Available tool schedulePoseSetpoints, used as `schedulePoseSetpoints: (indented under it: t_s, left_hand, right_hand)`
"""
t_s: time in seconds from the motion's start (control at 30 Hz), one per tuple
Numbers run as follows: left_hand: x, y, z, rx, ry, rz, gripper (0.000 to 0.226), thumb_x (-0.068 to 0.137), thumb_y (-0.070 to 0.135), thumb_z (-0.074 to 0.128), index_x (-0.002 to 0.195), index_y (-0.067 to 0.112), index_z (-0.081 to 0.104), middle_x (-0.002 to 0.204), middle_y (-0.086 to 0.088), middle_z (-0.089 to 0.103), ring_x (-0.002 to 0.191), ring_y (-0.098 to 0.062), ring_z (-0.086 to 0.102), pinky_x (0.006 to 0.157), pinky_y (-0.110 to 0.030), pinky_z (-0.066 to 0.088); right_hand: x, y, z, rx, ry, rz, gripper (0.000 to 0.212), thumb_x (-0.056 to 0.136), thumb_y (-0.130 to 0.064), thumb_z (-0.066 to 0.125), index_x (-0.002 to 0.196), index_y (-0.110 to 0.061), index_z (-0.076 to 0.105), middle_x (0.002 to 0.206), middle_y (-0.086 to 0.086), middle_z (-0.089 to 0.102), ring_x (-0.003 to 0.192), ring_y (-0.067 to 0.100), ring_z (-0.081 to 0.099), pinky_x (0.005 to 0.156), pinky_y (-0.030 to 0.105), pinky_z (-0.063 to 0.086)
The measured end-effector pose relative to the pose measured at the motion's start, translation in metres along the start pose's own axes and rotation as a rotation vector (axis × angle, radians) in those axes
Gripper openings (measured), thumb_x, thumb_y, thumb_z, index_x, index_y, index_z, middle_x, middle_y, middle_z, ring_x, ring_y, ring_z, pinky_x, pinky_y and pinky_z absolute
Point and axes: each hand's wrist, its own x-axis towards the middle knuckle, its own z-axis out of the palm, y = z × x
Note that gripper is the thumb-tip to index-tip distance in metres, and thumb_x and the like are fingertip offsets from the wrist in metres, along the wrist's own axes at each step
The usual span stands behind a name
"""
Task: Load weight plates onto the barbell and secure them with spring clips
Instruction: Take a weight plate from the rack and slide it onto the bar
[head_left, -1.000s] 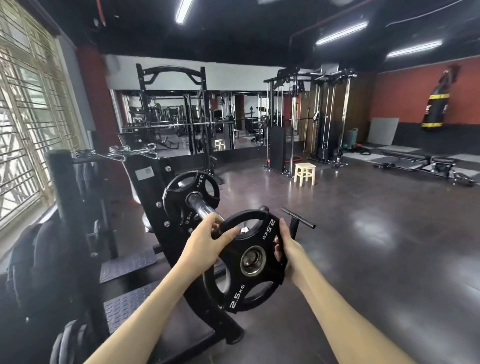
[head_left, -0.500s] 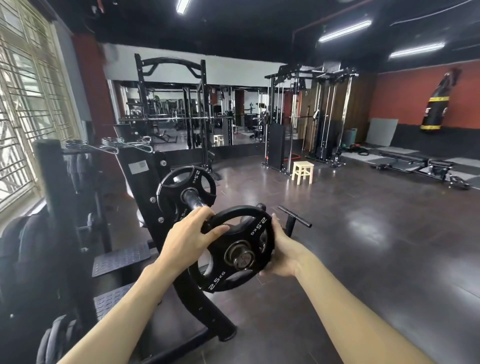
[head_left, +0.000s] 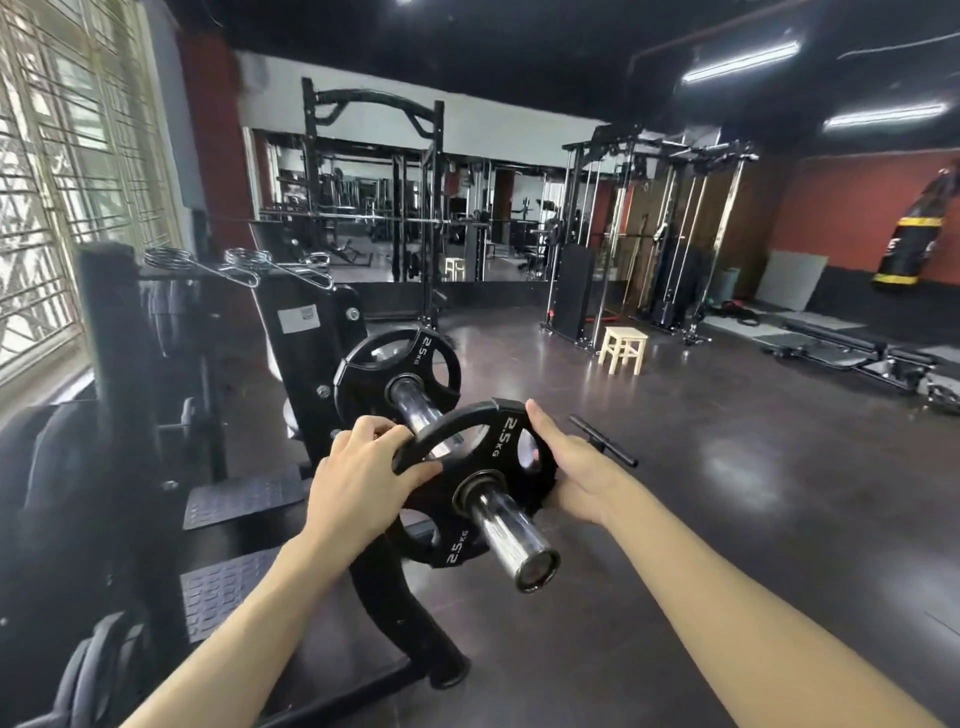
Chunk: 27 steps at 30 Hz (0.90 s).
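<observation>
Plate (head_left: 467, 488) marked 2.5 kg sits on the chrome barbell sleeve (head_left: 506, 535) at centre frame, sleeve already through its centre hole, bare sleeve end sticking out toward the camera at lower centre. Left hand (head_left: 363, 483) grips the plate's upper left rim, fingers curled over the edge and through a grip slot. Right hand (head_left: 563, 467) is flat against the right rim, fingers extended up along the edge, thumb side hidden behind the plate, so more a press than a full wrap. Second 2.5 kg plate (head_left: 397, 374) is already seated further up the sleeve, just above centre, against the black rack upright (head_left: 311, 353). Clear gap of bare chrome between the two plates. Spring clips (head_left: 249, 265) lie in upper left of frame on top of the rack, well apart from both hands, none on the sleeve yet.

Step in hand, by my read: slide the near plate inward until it meets the seated one. To do it well, keep the plate square to the sleeve, since it looks slightly tilted and a cocked plate will likely bind on the chrome. Push evenly from both rims and keep the left fingers out of the slot side facing the inner plate before the faces close, pinch risk there. Seat it flush, no gap, then fetch a clip and push it hard against the outer face.
</observation>
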Motion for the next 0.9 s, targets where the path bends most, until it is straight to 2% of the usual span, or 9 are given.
schedulePoseSetpoints:
  t_s: [0.13,0.2,0.27,0.4,0.57,0.63,0.7,0.8,0.9]
  left_hand:
    - [0.028,-0.031,0.008,-0.02,-0.005,-0.061,0.06,0.082,0.063,0.066,0.132,0.03,0.056,0.14,0.005,0.047,0.128,-0.023,0.042,0.099,-0.043,0.046]
    - [0.045,-0.048,0.014,-0.02,-0.029,-0.112,0.076,0.08,0.064,0.068,0.142,0.029,0.045,0.149,0.0,0.04,0.136,-0.026,0.037,0.104,-0.047,0.043]
    - [0.061,-0.065,0.021,-0.018,-0.034,-0.164,0.095,0.077,0.067,0.069,0.152,0.025,0.03,0.159,-0.004,0.029,0.144,-0.03,0.027,0.111,-0.05,0.039]
    - [0.09,-0.083,0.031,-0.011,0.016,-0.223,0.113,0.075,0.067,0.071,0.159,0.025,0.008,0.166,-0.008,0.01,0.151,-0.03,0.012,0.115,-0.05,0.031]
    - [0.128,-0.105,0.038,-0.018,0.013,-0.263,0.118,0.076,0.068,0.069,0.16,0.022,0.001,0.168,-0.006,0.004,0.153,-0.027,0.006,0.117,-0.05,0.028]
    - [0.142,-0.111,0.042,-0.036,-0.004,-0.274,0.113,0.078,0.067,0.067,0.16,0.023,0.004,0.168,-0.004,0.004,0.154,-0.025,0.007,0.117,-0.05,0.028]
    - [0.153,-0.119,0.047,-0.064,0.0,-0.298,0.107,0.08,0.067,0.066,0.161,0.026,0.008,0.168,-0.001,0.006,0.154,-0.025,0.009,0.117,-0.051,0.028]
    - [0.171,-0.131,0.051,-0.078,-0.042,-0.342,0.096,0.081,0.068,0.064,0.159,0.032,0.02,0.167,0.003,0.017,0.151,-0.026,0.021,0.116,-0.049,0.031]
    - [0.176,-0.132,0.052,-0.169,-0.073,-0.328,0.078,0.081,0.062,0.068,0.149,0.035,0.04,0.145,0.005,0.054,0.131,-0.021,0.052,0.103,-0.038,0.045]
  right_hand:
    - [0.045,-0.017,0.023,-0.141,0.038,-0.051,0.122,0.04,-0.077,0.088,0.138,-0.011,0.058,0.139,0.016,0.062,0.126,0.034,0.06,0.114,0.054,0.039]
    - [0.075,-0.025,0.029,-0.23,0.032,-0.059,0.137,0.031,-0.086,0.083,0.144,-0.014,0.05,0.152,0.012,0.048,0.141,0.033,0.043,0.12,0.056,0.025]
    - [0.087,-0.036,0.044,-0.266,0.031,-0.074,0.146,0.03,-0.088,0.081,0.149,-0.013,0.041,0.16,0.009,0.037,0.148,0.032,0.032,0.121,0.055,0.021]
    - [0.104,-0.05,0.071,-0.313,0.067,-0.118,0.131,0.061,-0.082,0.073,0.157,-0.008,0.021,0.164,0.013,0.027,0.15,0.033,0.026,0.121,0.054,0.02]
    - [0.149,-0.055,0.083,-0.3,0.065,-0.151,0.125,0.073,-0.075,0.07,0.16,-0.008,0.01,0.167,0.012,0.02,0.151,0.033,0.025,0.121,0.052,0.022]
    - [0.16,-0.059,0.088,-0.283,0.058,-0.148,0.13,0.069,-0.078,0.071,0.16,-0.008,0.01,0.166,0.012,0.021,0.151,0.033,0.026,0.121,0.051,0.023]
    - [0.178,-0.061,0.094,-0.285,0.06,-0.141,0.146,0.052,-0.087,0.073,0.161,-0.011,0.011,0.166,0.011,0.023,0.151,0.031,0.027,0.123,0.051,0.024]
    - [0.219,-0.058,0.098,-0.303,0.069,-0.145,0.152,0.039,-0.094,0.071,0.158,-0.014,0.023,0.162,0.005,0.034,0.146,0.027,0.037,0.119,0.049,0.033]
    - [0.223,-0.069,0.104,-0.292,0.086,-0.103,0.125,0.051,-0.085,0.077,0.141,-0.006,0.039,0.138,0.008,0.053,0.128,0.024,0.051,0.112,0.042,0.039]
